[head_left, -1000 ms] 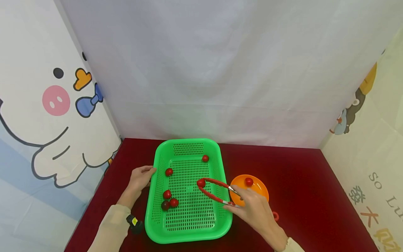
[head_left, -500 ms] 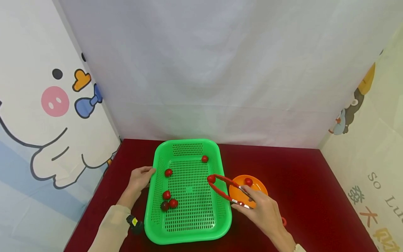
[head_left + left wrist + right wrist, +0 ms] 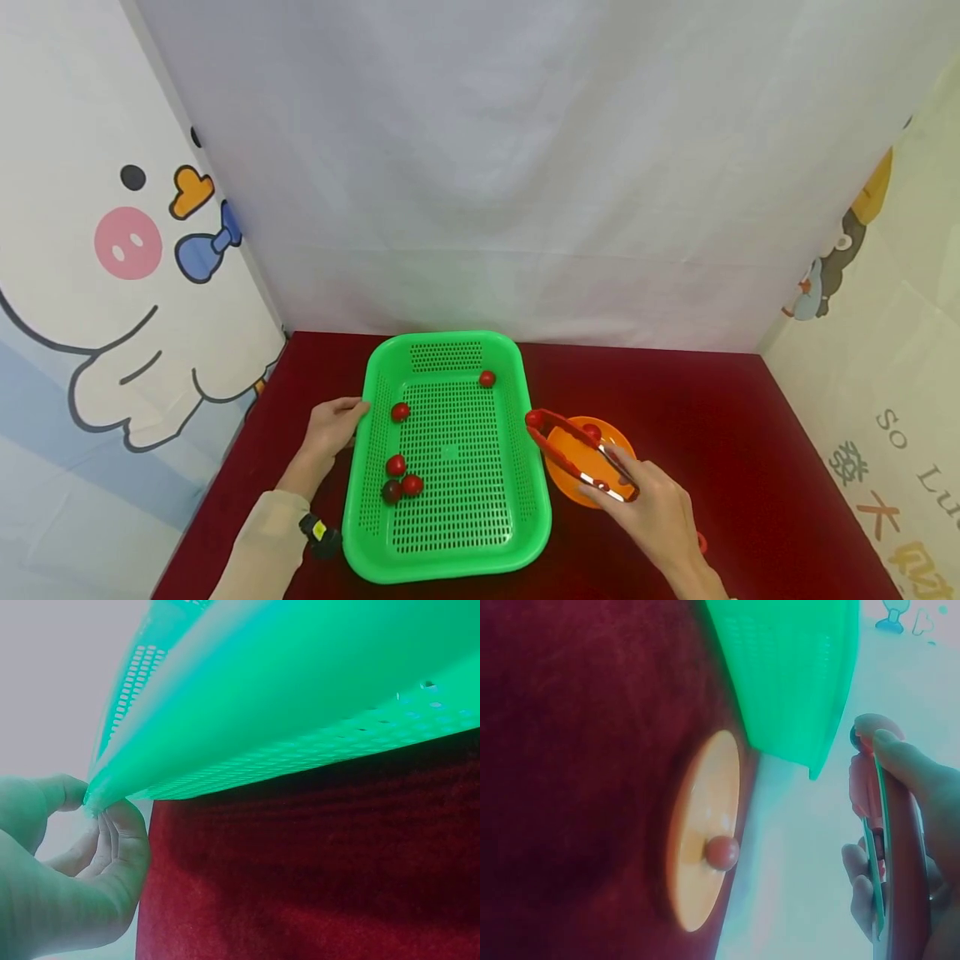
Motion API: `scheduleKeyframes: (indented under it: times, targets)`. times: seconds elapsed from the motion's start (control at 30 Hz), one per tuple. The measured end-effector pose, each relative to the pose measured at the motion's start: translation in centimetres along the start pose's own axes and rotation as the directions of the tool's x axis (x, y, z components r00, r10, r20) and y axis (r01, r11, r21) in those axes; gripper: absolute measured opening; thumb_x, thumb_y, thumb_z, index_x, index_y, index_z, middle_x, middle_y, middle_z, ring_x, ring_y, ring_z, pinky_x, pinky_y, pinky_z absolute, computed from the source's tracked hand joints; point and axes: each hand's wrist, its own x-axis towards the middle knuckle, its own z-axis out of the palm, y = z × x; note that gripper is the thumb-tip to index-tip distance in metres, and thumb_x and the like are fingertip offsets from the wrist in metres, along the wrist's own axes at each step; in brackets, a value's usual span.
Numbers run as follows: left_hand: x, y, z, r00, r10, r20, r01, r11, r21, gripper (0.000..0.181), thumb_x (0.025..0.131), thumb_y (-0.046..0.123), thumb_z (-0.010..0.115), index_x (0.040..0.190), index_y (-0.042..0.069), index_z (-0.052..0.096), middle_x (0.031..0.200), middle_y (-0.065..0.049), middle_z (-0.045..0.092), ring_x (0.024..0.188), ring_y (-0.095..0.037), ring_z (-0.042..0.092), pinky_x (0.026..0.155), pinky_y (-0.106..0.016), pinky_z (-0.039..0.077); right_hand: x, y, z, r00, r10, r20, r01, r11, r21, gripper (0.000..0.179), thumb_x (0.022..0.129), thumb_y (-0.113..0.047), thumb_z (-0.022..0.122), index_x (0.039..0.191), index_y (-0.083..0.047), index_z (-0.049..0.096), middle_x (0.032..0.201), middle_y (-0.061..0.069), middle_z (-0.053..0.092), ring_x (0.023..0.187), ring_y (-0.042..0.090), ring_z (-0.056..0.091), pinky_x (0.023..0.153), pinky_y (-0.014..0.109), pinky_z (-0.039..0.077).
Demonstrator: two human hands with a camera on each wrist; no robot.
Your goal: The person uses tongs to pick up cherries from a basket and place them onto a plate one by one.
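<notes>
My left hand pinches the left rim of a green plastic basket; the left wrist view shows thumb and fingers meeting at that rim. In my right hand is a pair of tongs with red-covered arms. A red cherry tomato sits between the tong tips, over the gap between the basket's right rim and an orange plate. One tomato lies on that plate. Inside the basket are more red tomatoes and a dark one, mostly toward the left.
A dark red cloth covers the table. Behind it hangs a pale curtain, and printed cartoon sheets stand at both sides. The tongs' red end ring shows beyond my right wrist.
My right hand has carried the tongs and the gripped tomato rightward, from above the basket's middle to past its right rim, near the plate. The left hand stays at the basket rim.
</notes>
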Motion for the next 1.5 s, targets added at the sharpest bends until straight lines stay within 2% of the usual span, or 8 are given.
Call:
scheduleKeyframes:
  times: [0.13, 0.23, 0.47, 0.77, 1.17, 1.23, 1.4, 1.5]
  targets:
    - [-0.1, 0.0, -0.1, 1.000, -0.003, 0.001, 0.003, 1.000, -0.002, 0.049, 0.107, 0.025, 0.056, 0.142, -0.009, 0.053, 0.129, -0.024, 0.063, 0.084, -0.006, 0.064, 0.074, -0.026, 0.056, -0.6, 0.7, -0.3, 0.999, 0.036, -0.017, -0.036, 0.999, -0.011, 0.065, 0.058, -0.030, 0.102, 0.114, -0.011, 0.077, 0.063, -0.007, 0.047, 0.057, 0.001, 0.037, 0.048, 0.022, 0.037]
    - [-0.1, 0.0, 0.0, 1.000, -0.007, 0.001, 0.007, 1.000, 0.000, 0.049, 0.107, 0.025, 0.056, 0.143, -0.008, 0.053, 0.129, -0.024, 0.063, 0.085, -0.007, 0.064, 0.072, -0.025, 0.056, -1.1, 1.1, -0.7, 0.996, 0.090, -0.015, -0.090, 0.996, -0.027, 0.065, 0.057, -0.031, 0.102, 0.114, -0.012, 0.077, 0.064, -0.007, 0.049, 0.057, 0.002, 0.039, 0.049, 0.023, 0.038]
    - [-0.2, 0.1, 0.0, 1.000, -0.005, 0.003, 0.005, 1.000, 0.006, 0.049, 0.107, 0.025, 0.056, 0.143, -0.007, 0.053, 0.131, -0.024, 0.062, 0.088, -0.008, 0.064, 0.075, -0.027, 0.056, -1.8, 1.9, -1.4, 0.978, 0.204, 0.035, -0.201, 0.977, -0.073, 0.061, 0.064, -0.034, 0.100, 0.117, -0.013, 0.076, 0.066, -0.006, 0.057, 0.058, 0.004, 0.047, 0.051, 0.024, 0.043]
    - [-0.2, 0.1, -0.1, 1.000, 0.000, 0.009, 0.000, 1.000, 0.006, 0.050, 0.107, 0.026, 0.055, 0.144, -0.008, 0.052, 0.133, -0.026, 0.061, 0.087, -0.008, 0.064, 0.074, -0.027, 0.056, -2.4, 3.0, -2.2, 0.949, 0.294, 0.116, -0.277, 0.950, -0.144, 0.061, 0.071, -0.042, 0.095, 0.118, -0.011, 0.074, 0.066, -0.003, 0.057, 0.057, 0.010, 0.043, 0.051, 0.025, 0.042]
    - [-0.1, 0.0, 0.0, 1.000, -0.001, 0.009, 0.001, 1.000, 0.011, 0.051, 0.107, 0.028, 0.056, 0.144, -0.007, 0.052, 0.132, -0.024, 0.061, 0.089, -0.010, 0.064, 0.073, -0.026, 0.054, -3.0, 4.5, -3.1, 0.894, 0.411, 0.178, -0.367, 0.900, -0.236, 0.066, 0.075, -0.050, 0.091, 0.121, -0.007, 0.071, 0.064, -0.001, 0.053, 0.056, 0.016, 0.042, 0.052, 0.030, 0.039]
    - [-0.1, -0.1, 0.0, 1.000, -0.003, 0.010, 0.003, 1.000, 0.011, 0.051, 0.107, 0.028, 0.056, 0.144, -0.007, 0.052, 0.133, -0.024, 0.061, 0.090, -0.010, 0.064, 0.074, -0.026, 0.055, -3.0, 4.6, -3.2, 0.879, 0.434, 0.198, -0.384, 0.890, -0.248, 0.068, 0.076, -0.052, 0.090, 0.123, -0.007, 0.070, 0.065, 0.000, 0.053, 0.056, 0.017, 0.042, 0.052, 0.030, 0.039]
    - [-0.1, 0.0, 0.0, 1.000, -0.003, 0.012, 0.003, 1.000, 0.004, 0.051, 0.107, 0.028, 0.056, 0.144, -0.007, 0.052, 0.131, -0.024, 0.062, 0.087, -0.008, 0.064, 0.073, -0.026, 0.055, -2.9, 5.0, -3.6, 0.826, 0.498, 0.263, -0.431, 0.859, -0.275, 0.074, 0.079, -0.060, 0.084, 0.127, -0.006, 0.068, 0.071, 0.002, 0.061, 0.059, 0.019, 0.046, 0.055, 0.032, 0.043]
    - [-0.1, 0.0, -0.1, 1.000, -0.003, 0.011, 0.003, 1.000, 0.000, 0.051, 0.107, 0.028, 0.057, 0.143, -0.008, 0.053, 0.129, -0.023, 0.063, 0.085, -0.007, 0.063, 0.072, -0.026, 0.055, -2.8, 5.1, -3.7, 0.809, 0.512, 0.289, -0.440, 0.853, -0.280, 0.075, 0.080, -0.061, 0.082, 0.128, -0.006, 0.067, 0.072, 0.003, 0.062, 0.060, 0.019, 0.047, 0.056, 0.033, 0.043]
